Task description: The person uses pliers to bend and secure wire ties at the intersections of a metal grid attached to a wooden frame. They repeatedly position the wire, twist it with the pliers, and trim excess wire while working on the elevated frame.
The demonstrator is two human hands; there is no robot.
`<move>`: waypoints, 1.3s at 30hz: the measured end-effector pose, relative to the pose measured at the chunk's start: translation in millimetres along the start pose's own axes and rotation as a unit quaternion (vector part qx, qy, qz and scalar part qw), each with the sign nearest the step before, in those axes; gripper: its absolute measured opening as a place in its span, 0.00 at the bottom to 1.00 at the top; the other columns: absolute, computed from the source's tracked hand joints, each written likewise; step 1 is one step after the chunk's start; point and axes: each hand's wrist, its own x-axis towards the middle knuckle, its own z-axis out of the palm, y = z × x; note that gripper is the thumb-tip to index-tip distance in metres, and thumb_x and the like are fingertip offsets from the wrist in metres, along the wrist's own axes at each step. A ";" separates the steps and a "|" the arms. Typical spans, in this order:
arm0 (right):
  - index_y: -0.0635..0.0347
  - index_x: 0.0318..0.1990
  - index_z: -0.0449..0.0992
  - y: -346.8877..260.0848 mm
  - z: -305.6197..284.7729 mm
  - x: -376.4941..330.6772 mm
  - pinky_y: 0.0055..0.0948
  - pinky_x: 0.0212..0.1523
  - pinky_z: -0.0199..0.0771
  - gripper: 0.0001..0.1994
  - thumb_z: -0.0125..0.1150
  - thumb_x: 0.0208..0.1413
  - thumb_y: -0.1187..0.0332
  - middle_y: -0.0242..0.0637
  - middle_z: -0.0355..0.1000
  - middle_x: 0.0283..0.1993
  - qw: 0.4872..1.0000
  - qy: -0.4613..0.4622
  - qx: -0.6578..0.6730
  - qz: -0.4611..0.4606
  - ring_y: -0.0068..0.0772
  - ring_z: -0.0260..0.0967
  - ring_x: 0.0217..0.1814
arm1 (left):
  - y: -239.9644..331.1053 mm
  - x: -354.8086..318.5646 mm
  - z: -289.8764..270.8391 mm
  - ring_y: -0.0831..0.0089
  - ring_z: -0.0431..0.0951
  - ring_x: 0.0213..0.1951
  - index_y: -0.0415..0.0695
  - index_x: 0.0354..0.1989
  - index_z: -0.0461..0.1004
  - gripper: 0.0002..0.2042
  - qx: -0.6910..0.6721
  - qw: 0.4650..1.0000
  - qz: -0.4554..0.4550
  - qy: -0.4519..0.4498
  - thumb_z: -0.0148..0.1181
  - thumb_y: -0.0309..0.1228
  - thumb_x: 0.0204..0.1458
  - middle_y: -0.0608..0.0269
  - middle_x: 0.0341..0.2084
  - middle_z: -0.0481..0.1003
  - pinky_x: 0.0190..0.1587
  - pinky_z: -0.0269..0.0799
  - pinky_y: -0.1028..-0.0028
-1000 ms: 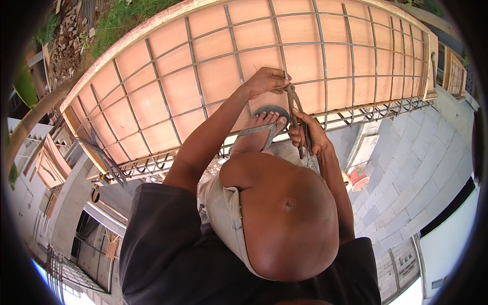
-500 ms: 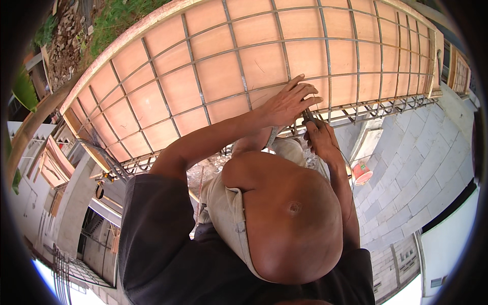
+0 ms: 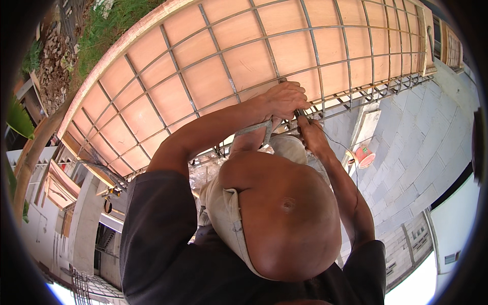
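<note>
- Rebar grid [image 3: 223, 76] over the plywood formwork [image 3: 203, 81] fills the upper frame.
- Left hand [image 3: 287, 99], upper centre, is curled shut on a thin metal tool [image 3: 299, 113] at a bar crossing.
- Right hand [image 3: 312, 134] — just below, fingers closed round the same tool — almost touches the left.
- Red bucket [image 3: 364, 155] sits at mid-right on grey blocks.

Hands: two, left hand [image 3: 285, 99] and right hand [image 3: 311, 136], both at the rebar grid [image 3: 223, 76]. Rebar grids: one, lying over one plywood formwork deck [image 3: 203, 81]. Sandals: one in view [image 3: 254, 133]. Red buckets: one [image 3: 364, 156]. Thin tie wires: one [image 3: 338, 145].
</note>
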 end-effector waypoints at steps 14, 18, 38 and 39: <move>0.59 0.63 0.74 24.2 25.2 -22.3 0.55 0.48 0.78 0.20 0.63 0.69 0.59 0.56 0.78 0.47 0.902 0.175 -0.108 -0.380 0.64 0.78 0.49 | 49.0 2.2 -100.3 0.65 0.74 0.51 0.45 0.36 0.83 0.11 -0.111 0.963 -0.085 -0.229 0.56 0.33 0.66 0.62 0.35 0.75 0.62 0.61 0.60; 0.59 0.65 0.74 55.1 32.8 1.8 0.52 0.59 0.74 0.21 0.63 0.70 0.60 0.54 0.74 0.53 0.890 0.147 -0.056 -0.428 0.62 0.72 0.58 | 67.1 5.0 -102.9 0.65 0.75 0.47 0.43 0.41 0.86 0.10 -0.206 0.958 -0.119 -0.162 0.61 0.34 0.68 0.61 0.36 0.77 0.59 0.67 0.61; 0.56 0.78 0.65 105.1 -54.4 39.0 0.56 0.56 0.75 0.35 0.63 0.63 0.62 0.59 0.68 0.55 0.872 0.444 0.150 -0.140 0.63 0.74 0.53 | 83.5 49.8 -87.9 0.56 0.83 0.45 0.41 0.41 0.87 0.09 -0.085 0.932 -0.189 -0.298 0.65 0.32 0.59 0.54 0.40 0.82 0.51 0.77 0.59; 0.57 0.78 0.64 100.1 -64.5 48.7 0.57 0.57 0.74 0.35 0.62 0.62 0.62 0.61 0.67 0.57 0.864 0.460 0.159 -0.126 0.64 0.73 0.55 | 79.6 46.6 -80.1 0.55 0.83 0.46 0.40 0.40 0.87 0.09 -0.059 0.938 -0.184 -0.289 0.65 0.31 0.58 0.54 0.40 0.83 0.52 0.77 0.58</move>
